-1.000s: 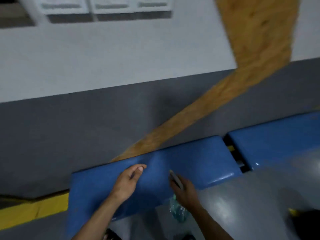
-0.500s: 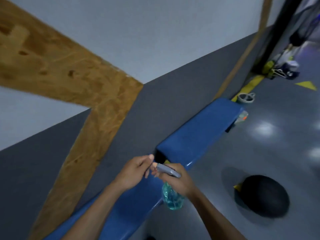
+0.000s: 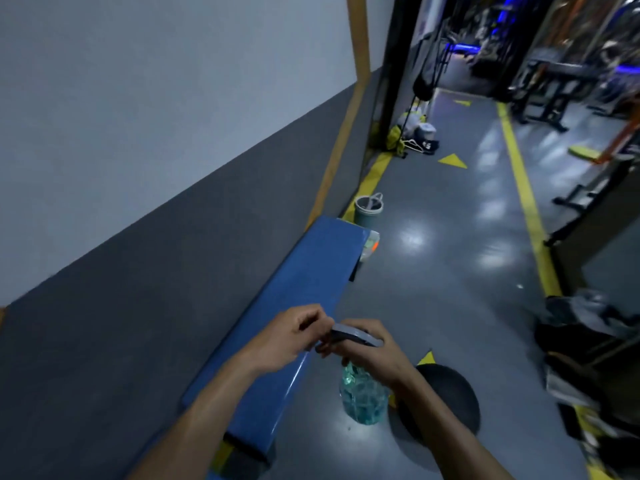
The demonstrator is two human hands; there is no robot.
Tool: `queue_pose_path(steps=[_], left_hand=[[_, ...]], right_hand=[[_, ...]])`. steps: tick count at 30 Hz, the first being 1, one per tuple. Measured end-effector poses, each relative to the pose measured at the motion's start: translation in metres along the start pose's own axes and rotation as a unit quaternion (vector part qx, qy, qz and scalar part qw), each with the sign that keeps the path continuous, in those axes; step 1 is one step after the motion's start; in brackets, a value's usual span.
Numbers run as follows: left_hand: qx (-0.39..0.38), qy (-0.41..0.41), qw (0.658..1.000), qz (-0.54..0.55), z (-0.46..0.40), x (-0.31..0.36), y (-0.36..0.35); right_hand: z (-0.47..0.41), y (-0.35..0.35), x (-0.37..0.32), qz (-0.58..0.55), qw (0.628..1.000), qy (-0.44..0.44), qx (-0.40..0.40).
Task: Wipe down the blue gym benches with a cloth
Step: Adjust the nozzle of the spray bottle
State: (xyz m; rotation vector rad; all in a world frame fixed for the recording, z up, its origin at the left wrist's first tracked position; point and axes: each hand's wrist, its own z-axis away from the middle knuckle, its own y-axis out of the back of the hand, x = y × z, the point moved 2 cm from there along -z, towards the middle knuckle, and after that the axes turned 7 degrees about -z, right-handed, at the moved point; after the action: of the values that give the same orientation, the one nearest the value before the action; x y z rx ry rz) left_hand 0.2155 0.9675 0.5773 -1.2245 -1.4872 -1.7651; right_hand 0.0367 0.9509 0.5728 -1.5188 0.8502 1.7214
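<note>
A long blue gym bench (image 3: 304,289) runs along the grey wall, from below my arms toward the upper right. My right hand (image 3: 372,355) grips a clear spray bottle (image 3: 363,398) with blue-green liquid and a grey trigger head, held just beside the bench's front edge. My left hand (image 3: 289,336) is over the bench, its curled fingers pinching the nozzle end of the grey spray head. No cloth is visible.
A black medicine ball (image 3: 446,400) lies on the grey floor right of the bottle. A grey bucket (image 3: 369,207) stands past the bench's far end. Bags and clothes (image 3: 588,341) pile at the right. Yellow floor lines (image 3: 526,202) and gym racks (image 3: 554,84) lie farther off.
My head has turned right, bringing the corridor and the bench's far end into view. My left hand has come off the bench and closed on the spray head's nozzle.
</note>
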Motion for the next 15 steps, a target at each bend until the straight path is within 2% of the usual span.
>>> queue_pose_path(steps=[6,12,15], left_hand=[[-0.045,-0.042,0.997,0.039,-0.144,0.01,-0.004],[-0.04,-0.046,0.996,0.062,-0.308,0.004,-0.023],[-0.024,-0.022,0.998,0.057,-0.385,-0.003,-0.028]], right_hand=[[-0.073,0.115,-0.003,-0.01,0.999,-0.011,0.036],[-0.165,0.247,0.016,-0.034,0.998,0.017,0.046],[-0.212,0.311,0.014,-0.037,0.998,0.012,0.042]])
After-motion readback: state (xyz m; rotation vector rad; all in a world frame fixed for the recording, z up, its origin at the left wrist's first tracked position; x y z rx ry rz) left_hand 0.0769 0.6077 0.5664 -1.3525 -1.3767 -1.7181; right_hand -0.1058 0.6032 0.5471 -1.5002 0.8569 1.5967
